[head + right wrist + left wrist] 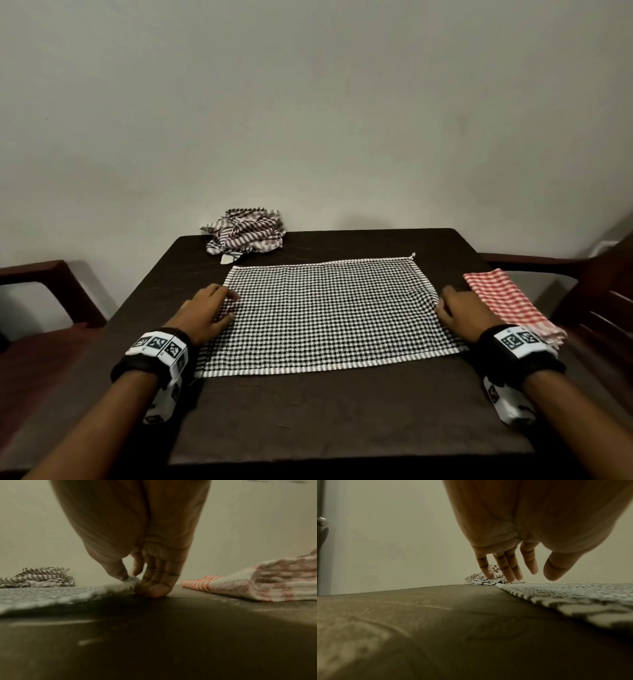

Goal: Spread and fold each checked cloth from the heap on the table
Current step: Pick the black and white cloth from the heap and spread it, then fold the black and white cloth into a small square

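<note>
A black-and-white checked cloth [325, 315] lies spread flat on the dark brown table [308, 411]. My left hand [209, 308] is at its left edge with straight fingers [508, 566] reaching down toward the cloth [573, 593]. My right hand [455, 308] is at the right edge, and in the right wrist view its thumb and fingers [154, 582] pinch a raised bit of that edge [123, 584]. A crumpled heap of brown-striped checked cloth [245, 233] sits at the table's far left. A folded red-and-white checked cloth [507, 298] lies at the right side.
Dark wooden chairs stand on the left [44, 284] and on the right [582, 274] of the table. A plain wall [308, 102] rises right behind the table. Bare tabletop shows in front of the spread cloth.
</note>
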